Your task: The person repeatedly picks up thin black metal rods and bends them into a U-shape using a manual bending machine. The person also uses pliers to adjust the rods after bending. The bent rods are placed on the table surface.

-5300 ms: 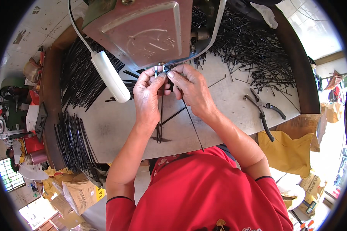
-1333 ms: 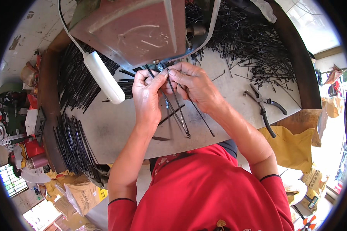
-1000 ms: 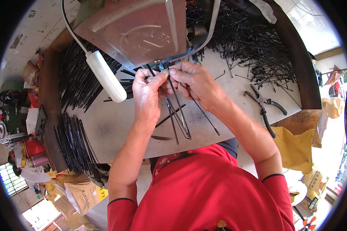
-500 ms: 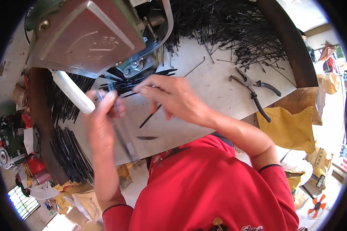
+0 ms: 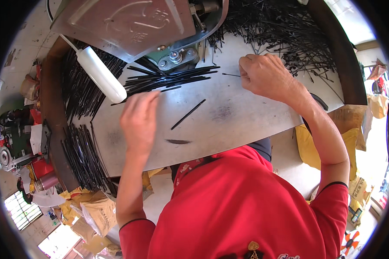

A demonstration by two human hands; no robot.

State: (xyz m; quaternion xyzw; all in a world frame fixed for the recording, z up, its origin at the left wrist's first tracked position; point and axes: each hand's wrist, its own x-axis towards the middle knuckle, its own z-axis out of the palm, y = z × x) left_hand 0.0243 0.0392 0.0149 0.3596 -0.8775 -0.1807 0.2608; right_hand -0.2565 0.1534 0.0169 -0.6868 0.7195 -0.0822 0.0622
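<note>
My right hand (image 5: 267, 77) is closed at the front of the tangled pile of thin black rods (image 5: 285, 32). A thin black rod (image 5: 231, 75) pokes out to the left of its fingers, the rest hidden by the hand. Over the table's left half, my left hand (image 5: 139, 118) is blurred by motion, its fingers bent beside the white machine handle (image 5: 100, 73). One black rod passes behind its fingertips; whether they grip it cannot be told. Just beyond lies a loose bunch of black rods (image 5: 173, 79), under the machine head (image 5: 129, 26).
Neat stacks of black rods (image 5: 84, 157) line the left side by a brown rim (image 5: 52, 125). A single short rod (image 5: 188, 114) and a dark sliver (image 5: 178, 141) lie on the pale tabletop (image 5: 229, 125). My right forearm mostly covers the pliers; a black handle (image 5: 320, 102) shows.
My right hand has moved from the rods under the machine to the tangled pile at the right. My left hand has shifted slightly right. The view has moved too.
</note>
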